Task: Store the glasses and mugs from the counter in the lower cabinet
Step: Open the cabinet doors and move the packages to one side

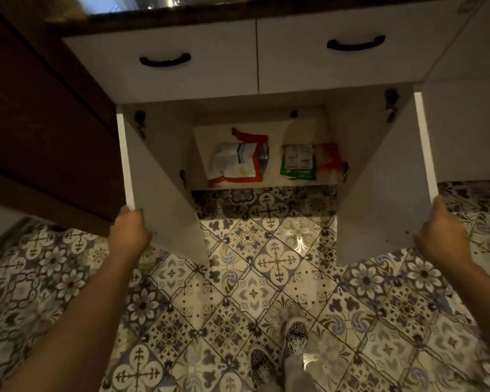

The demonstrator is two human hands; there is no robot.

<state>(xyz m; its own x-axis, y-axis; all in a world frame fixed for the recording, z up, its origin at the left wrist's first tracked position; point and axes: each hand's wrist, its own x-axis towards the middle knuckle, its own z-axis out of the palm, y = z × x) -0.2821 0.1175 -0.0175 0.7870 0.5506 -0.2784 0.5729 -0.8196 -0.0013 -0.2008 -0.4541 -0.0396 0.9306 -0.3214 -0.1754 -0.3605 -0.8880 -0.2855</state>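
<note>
inside open lower cabinet (262, 185): food packets (235, 162)

White cabinet doors (164, 176), black drawer handles (164, 60). Blue-and-cream floral floor tiles (275, 258) below. Red-edged white packet (235, 162) beside a green one (297, 162).

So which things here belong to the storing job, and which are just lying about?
Job: left hand on left cabinet door; right hand on right cabinet door; cabinet shelf.
Lying about: food packets; drawers; slippers.
</note>
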